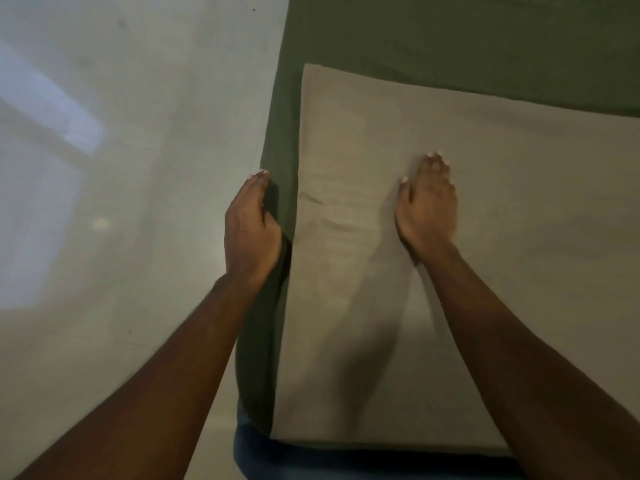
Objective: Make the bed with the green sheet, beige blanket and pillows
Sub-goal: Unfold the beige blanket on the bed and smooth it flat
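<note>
The green sheet [450,36] covers the bed, which fills the right half of the view. On it lies the beige blanket [519,220], spread flat, with its top edge running across the upper middle and its left edge near the bed's side. My left hand [251,230] presses with straight fingers against the green sheet on the bed's left side. My right hand [427,202] rests flat, palm down, on the blanket, where a few small wrinkles show to its left. No pillows are in view.
A pale glossy floor [121,168] fills the left half, with a bright reflection at the far left. Blue denim on my legs [249,452] shows at the bottom, against the bed's near corner.
</note>
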